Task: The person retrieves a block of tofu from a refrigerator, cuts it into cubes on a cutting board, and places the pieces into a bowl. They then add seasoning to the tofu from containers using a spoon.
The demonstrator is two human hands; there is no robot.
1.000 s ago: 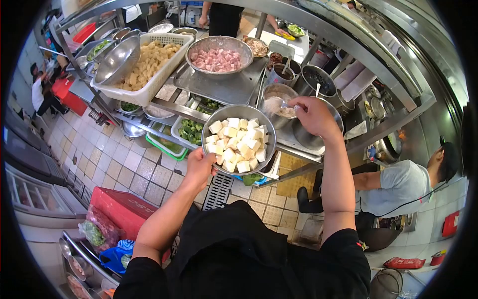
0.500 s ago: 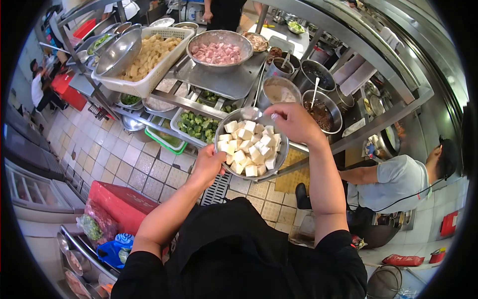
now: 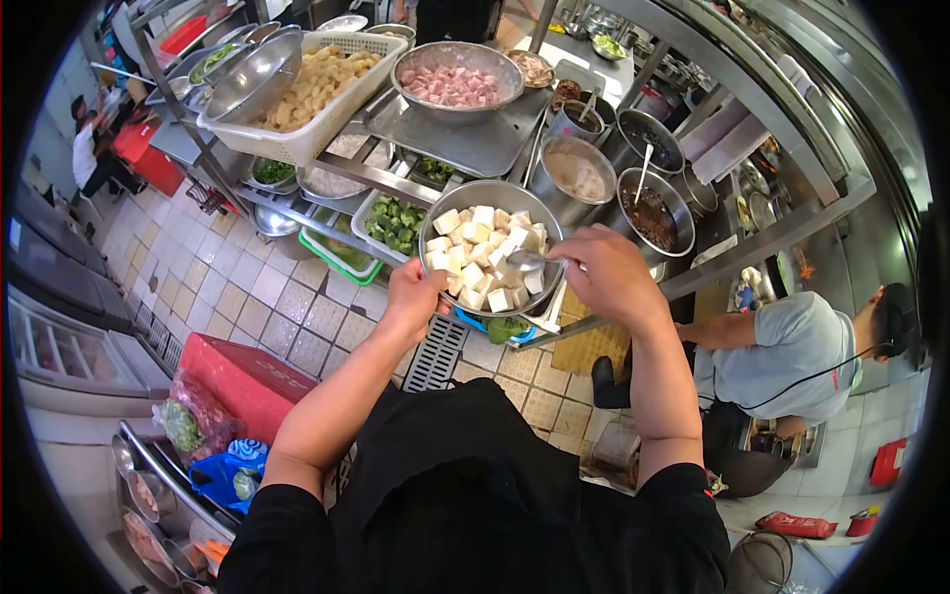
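A round metal bowl (image 3: 505,194) full of white tofu cubes (image 3: 482,252) is held up in front of me at the shelf's near edge. My left hand (image 3: 414,300) is closed on the bowl's left rim, thumb on the inner side. In my right hand (image 3: 616,269) is a metal spoon (image 3: 527,259), gripped by its handle over the right rim. The spoon's bowl rests among the tofu cubes on the right side. Under the bowl, a blue-edged container (image 3: 508,329) with green leaves partly shows.
On the metal shelf stand a bowl of pink diced meat (image 3: 455,89), a white basket (image 3: 259,145) of pale yellow pieces and several sauce pots (image 3: 653,213). Broccoli (image 3: 396,223) lies below. A person in grey (image 3: 807,346) works at right. A red box (image 3: 242,386) stands left.
The spoon has moved from the bowl's far rim down to the tofu at its right side, my right hand lowering with it. The bowl has shifted slightly left and away from me.
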